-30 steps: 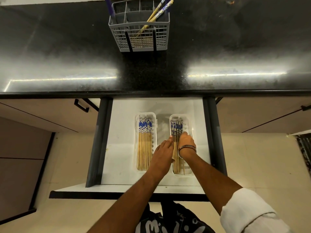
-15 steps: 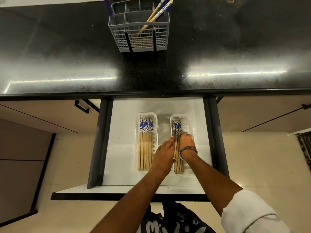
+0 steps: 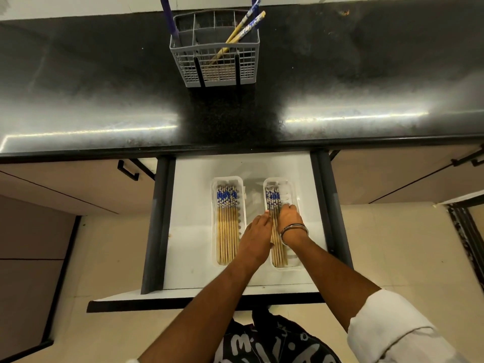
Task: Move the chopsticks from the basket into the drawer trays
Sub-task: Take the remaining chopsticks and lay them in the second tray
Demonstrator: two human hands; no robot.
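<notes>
A grey wire basket [image 3: 214, 72] stands on the black counter with two blue-tipped chopsticks [image 3: 243, 24] leaning in its right compartment. Below it, the open drawer [image 3: 193, 195] holds two white trays. The left tray [image 3: 241, 184] is filled with a neat row of chopsticks [image 3: 227, 226]. The right tray [image 3: 291, 187] holds several more chopsticks [image 3: 273, 199] along its left side. My left hand [image 3: 258, 237] lies flat against that bundle from the left. My right hand [image 3: 289, 218], with a bracelet at the wrist, rests palm down on it from the right. Neither hand lifts anything.
Dark drawer rails [image 3: 159, 224] run along both sides of the drawer. Closed cabinet fronts with black handles [image 3: 129, 170] flank it. The glossy counter [image 3: 104, 100] spreads around the basket. Beige floor tiles [image 3: 392, 244] show beneath.
Both hands stay on the chopsticks in the right tray and have barely shifted. The basket and the left tray are unchanged.
</notes>
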